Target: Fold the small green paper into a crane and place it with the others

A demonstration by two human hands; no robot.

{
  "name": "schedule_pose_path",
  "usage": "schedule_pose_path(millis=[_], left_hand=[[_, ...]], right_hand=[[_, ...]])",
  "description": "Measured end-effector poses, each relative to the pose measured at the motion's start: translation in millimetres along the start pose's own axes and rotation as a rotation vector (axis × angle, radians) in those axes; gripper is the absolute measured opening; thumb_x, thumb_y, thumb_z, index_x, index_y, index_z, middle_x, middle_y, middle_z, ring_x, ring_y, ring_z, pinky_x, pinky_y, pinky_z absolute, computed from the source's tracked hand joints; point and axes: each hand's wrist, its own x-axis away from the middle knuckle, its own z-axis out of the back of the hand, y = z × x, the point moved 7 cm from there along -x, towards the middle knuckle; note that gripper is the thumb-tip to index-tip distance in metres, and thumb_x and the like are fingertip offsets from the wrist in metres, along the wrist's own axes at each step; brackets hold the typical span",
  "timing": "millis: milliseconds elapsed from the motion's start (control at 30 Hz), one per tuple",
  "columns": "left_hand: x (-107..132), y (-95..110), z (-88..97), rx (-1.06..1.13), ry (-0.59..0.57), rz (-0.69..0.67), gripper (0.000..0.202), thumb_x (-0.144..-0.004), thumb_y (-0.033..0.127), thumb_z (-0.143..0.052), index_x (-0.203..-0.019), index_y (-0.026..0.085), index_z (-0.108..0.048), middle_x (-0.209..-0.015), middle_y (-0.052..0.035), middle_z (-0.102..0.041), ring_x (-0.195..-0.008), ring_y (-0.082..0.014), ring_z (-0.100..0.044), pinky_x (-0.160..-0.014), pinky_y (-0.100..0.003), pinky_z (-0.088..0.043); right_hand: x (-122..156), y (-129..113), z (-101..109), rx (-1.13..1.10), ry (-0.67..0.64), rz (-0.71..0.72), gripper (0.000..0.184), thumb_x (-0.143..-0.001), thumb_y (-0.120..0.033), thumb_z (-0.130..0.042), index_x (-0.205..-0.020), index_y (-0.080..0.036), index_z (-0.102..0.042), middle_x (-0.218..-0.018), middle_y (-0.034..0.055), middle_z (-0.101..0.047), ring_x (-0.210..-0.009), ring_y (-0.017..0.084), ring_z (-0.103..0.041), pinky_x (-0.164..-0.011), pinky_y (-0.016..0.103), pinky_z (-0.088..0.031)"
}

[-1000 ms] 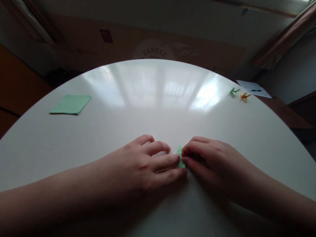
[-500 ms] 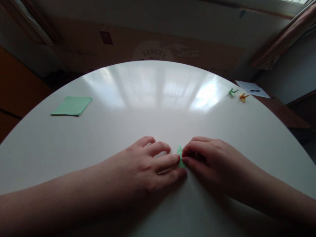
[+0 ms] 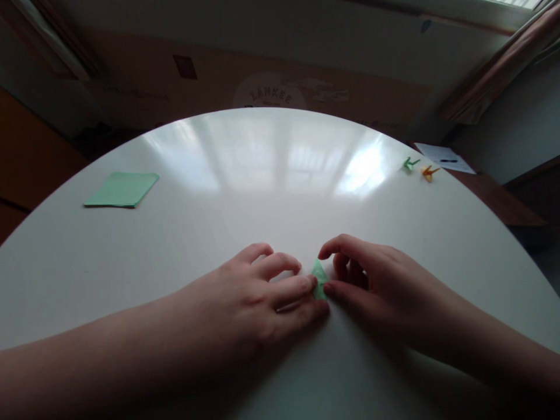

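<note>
A small piece of folded green origami paper (image 3: 319, 272) lies on the white table in front of me, its pointed tip facing away. My left hand (image 3: 262, 294) rests flat beside it, pressing the paper's left side and near end down with fingertips and thumb; its other fingers are bent and spread. At the paper's right edge, the thumb of my right hand (image 3: 365, 268) touches a fold. The right index finger is raised apart from that thumb, close to the tip, and the remaining fingers curl underneath. My fingers hide part of the paper.
A stack of green paper squares (image 3: 122, 189) lies at the left. Near the right rim stand a green paper crane (image 3: 410, 164) and an orange paper crane (image 3: 429, 173). Beyond the round table's edge (image 3: 266, 109) are a sheet with a pen (image 3: 446, 158) and a cardboard box (image 3: 210, 87).
My right index finger has lifted away from the thumb, opening the pinch and showing more of the green paper. My left hand stays pressed on it. The view has shifted slightly.
</note>
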Motion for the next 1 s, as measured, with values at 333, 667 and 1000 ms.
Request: schedule_pose_path(millis=[333, 667, 1000], left_hand=[[2, -1, 0.0, -0.002, 0.031, -0.006, 0.036, -0.095, 0.018, -0.046, -0.126, 0.022, -0.063, -0.122, -0.0089, -0.068, -0.109, -0.0265, -0.060, -0.096, -0.040, -0.043], [3, 3, 0.0, 0.001, -0.016, 0.007, 0.032, -0.094, 0.017, -0.054, -0.125, 0.026, -0.062, -0.132, -0.0076, -0.064, -0.119, -0.0262, -0.058, -0.100, -0.039, -0.042], [6, 5, 12.2, 0.221, -0.217, 0.087, 0.063, -0.085, -0.003, -0.047, -0.128, 0.040, -0.064, -0.151, 0.0015, -0.051, -0.140, -0.0295, -0.043, -0.109, -0.045, -0.036]], right_hand=[[-11, 4, 2, -0.054, 0.014, 0.014, 0.028, -0.086, -0.020, -0.063, -0.113, -0.028, -0.063, -0.076, -0.0026, -0.066, -0.066, 0.014, -0.061, -0.060, 0.024, -0.044], [-19, 14, 12, -0.260, -0.030, 0.072, 0.024, -0.090, -0.027, -0.061, -0.110, -0.019, -0.071, -0.082, 0.0031, -0.068, -0.069, 0.014, -0.059, -0.061, 0.025, -0.045], [-14, 13, 7, -0.412, -0.201, 0.044, 0.036, -0.084, -0.031, -0.070, -0.116, -0.013, -0.067, -0.085, 0.0030, -0.065, -0.059, 0.009, -0.057, -0.052, 0.021, -0.045]])
